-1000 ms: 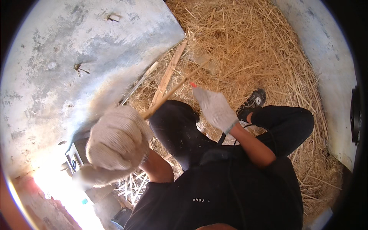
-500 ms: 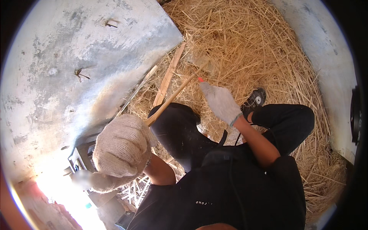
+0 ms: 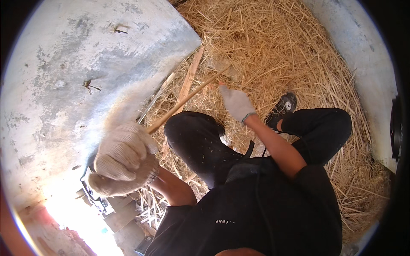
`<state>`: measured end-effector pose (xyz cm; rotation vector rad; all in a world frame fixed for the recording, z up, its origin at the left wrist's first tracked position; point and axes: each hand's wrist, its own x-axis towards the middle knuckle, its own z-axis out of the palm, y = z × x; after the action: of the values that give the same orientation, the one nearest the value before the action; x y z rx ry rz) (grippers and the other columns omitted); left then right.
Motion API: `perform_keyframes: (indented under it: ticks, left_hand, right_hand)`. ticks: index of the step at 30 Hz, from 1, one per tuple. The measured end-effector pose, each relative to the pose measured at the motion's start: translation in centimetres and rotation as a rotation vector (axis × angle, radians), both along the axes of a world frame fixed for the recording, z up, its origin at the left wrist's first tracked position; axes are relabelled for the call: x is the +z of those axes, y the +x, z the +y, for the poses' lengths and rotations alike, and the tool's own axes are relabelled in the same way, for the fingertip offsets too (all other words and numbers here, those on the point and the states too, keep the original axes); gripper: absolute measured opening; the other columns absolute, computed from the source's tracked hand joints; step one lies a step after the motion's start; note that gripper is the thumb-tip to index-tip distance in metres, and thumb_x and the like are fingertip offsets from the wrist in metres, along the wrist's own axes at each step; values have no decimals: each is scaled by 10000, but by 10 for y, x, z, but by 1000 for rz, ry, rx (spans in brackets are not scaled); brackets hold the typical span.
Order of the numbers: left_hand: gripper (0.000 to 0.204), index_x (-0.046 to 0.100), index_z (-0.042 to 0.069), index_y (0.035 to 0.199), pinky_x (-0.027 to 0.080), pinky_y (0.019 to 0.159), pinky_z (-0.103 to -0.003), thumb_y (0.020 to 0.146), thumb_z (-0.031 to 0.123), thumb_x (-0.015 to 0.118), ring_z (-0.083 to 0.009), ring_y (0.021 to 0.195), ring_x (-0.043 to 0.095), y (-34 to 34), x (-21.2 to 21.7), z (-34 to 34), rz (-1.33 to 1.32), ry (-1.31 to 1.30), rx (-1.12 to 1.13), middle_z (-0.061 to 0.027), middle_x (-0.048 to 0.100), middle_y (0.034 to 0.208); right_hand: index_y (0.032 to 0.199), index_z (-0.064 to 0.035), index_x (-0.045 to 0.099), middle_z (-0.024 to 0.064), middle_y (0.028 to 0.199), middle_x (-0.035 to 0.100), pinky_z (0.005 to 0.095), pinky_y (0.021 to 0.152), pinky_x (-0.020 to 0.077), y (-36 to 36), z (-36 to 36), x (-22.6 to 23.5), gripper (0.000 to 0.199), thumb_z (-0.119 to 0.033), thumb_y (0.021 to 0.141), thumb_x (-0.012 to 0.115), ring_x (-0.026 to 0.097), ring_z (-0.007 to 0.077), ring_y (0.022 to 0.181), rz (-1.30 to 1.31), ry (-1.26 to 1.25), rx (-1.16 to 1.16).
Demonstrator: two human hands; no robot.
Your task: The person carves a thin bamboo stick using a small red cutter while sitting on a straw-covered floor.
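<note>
My left hand (image 3: 124, 158), in a knitted off-white glove, is closed round the thick end of a long, pale wooden stick (image 3: 188, 98). The stick slants up to the right past my knee, and its thin end lies over the straw. My right hand (image 3: 238, 103), gloved too, is closed beside the stick's far part. A small orange-red bit (image 3: 221, 83) shows at its fingertips; what that belongs to is hidden. Whether the right hand touches the stick I cannot tell.
Loose straw (image 3: 265, 47) covers the floor ahead and to the right. A flat wooden strip (image 3: 192, 70) lies beside a worn whitewashed wall (image 3: 85, 64) at the left. My bent legs (image 3: 194, 145) are below the stick. Another pale wall (image 3: 363, 55) rises at the right.
My left hand has moved left and slightly up, with the stick shifting the same way. My right hand has moved a little left and up, still closed.
</note>
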<state>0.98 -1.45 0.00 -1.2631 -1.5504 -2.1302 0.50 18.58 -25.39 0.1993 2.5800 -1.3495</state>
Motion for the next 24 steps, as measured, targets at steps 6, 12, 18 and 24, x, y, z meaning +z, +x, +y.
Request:
perform_keyframes:
  ticks: [6,12,18,24]
  left_hand:
    - [586,460,176,625,449,403,-282,1091,488,289,-112,412,367,4,-7,12,10,36,-31,36,391,495]
    - [587,439,181,618,414,427,-301,1086,495,273,-116,416,350,-5,-3,6,-72,40,-9,36,363,473]
    - [593,439,175,619,379,423,-301,1086,494,261,-124,418,335,-3,2,14,-38,3,-10,26,383,489]
    - [581,415,186,612,391,420,-279,1086,488,269,-103,413,365,-1,-4,4,-65,43,63,33,392,490]
  right_hand:
    - [1114,-48,698,279,861,682,528,698,542,21,16,13,578,-506,1070,349,680,469,795,102,-34,-2]
    - [949,0,639,271,755,632,503,660,501,40,-27,106,570,-502,1074,399,630,481,779,133,-406,137]
    - [831,39,641,303,737,631,509,702,495,-17,27,-16,778,-644,1039,333,652,465,784,-82,-57,-112]
    - [978,55,693,313,808,663,480,767,522,5,-5,69,738,-611,1043,382,674,455,841,138,-224,77]
